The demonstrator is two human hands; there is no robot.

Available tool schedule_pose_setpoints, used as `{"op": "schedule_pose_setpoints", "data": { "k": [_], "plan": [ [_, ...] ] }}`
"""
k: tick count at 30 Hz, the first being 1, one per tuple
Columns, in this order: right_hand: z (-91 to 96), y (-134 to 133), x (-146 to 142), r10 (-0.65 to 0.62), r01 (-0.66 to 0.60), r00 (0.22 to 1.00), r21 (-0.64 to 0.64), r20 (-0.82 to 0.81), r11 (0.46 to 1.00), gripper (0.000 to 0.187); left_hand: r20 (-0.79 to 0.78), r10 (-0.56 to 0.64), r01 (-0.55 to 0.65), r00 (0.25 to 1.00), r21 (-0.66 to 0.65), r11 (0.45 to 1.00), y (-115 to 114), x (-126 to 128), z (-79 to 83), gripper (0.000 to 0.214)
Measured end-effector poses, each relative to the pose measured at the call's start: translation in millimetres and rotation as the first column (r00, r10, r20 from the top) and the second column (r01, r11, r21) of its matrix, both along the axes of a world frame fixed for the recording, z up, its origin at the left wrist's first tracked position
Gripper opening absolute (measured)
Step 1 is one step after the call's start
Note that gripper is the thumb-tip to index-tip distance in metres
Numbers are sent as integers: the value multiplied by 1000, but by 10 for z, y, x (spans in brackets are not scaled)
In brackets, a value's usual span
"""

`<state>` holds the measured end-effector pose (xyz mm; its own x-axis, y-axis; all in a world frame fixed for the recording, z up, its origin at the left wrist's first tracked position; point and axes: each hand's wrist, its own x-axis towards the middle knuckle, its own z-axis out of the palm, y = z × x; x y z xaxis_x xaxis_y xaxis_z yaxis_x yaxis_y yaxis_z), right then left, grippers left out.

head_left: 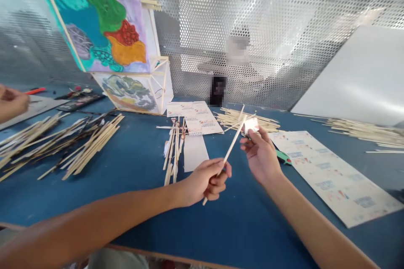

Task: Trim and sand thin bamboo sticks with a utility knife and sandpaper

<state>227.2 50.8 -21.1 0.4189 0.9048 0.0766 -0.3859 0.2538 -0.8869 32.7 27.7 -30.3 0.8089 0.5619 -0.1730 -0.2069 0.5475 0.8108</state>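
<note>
A thin wooden stick [233,145] slants up and to the right, with my left hand [206,181] closed around its lower part. My right hand [260,149] pinches a small whitish piece [251,124], perhaps folded paper or card, against the stick's upper end or just beside it. Whether the two touch is hard to make out. Beyond that hand lies a pile of wooden sticks [265,122] on the blue table [246,218]. A green-handled tool [284,157], like a utility knife, sticks out from behind my right wrist.
Printed card sheets lie at right [331,176] and centre [202,117]. Stick bundles rest at left [91,147], centre [173,151] and right [362,130]. A painted box [126,88] stands at back left by a perforated metal screen [195,29]. Another person's hand [12,103] shows far left.
</note>
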Motion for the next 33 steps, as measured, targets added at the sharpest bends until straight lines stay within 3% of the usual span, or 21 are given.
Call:
{"op": "schedule_pose_setpoints", "data": {
  "k": [6,12,17,22,24,29,33],
  "plan": [
    [151,-2,237,-13,13,1000,17,-6,1000,45,-39,-38,36,999,-56,998,28,-23,-9,32],
    [167,-44,231,-115,94,961,94,251,991,39,-61,-57,52,996,-79,996,53,-13,-12,35],
    [143,-85,188,29,-55,950,75,312,996,27,-77,-53,46,996,-81,996,55,-24,-9,39],
    [121,-139,70,151,-153,965,-6,213,988,31,-71,-21,14,997,-96,995,37,-44,0,39],
    [125,-152,33,201,-196,965,-48,171,979,24,-76,-9,2,997,-102,995,34,-44,0,38],
    [191,-136,122,317,-300,942,-156,105,941,15,-90,0,-10,996,-116,993,38,-41,18,38],
    [232,-98,301,434,-409,899,-237,64,881,15,-92,-5,-7,996,-135,991,51,-44,53,33]
  ]
}}
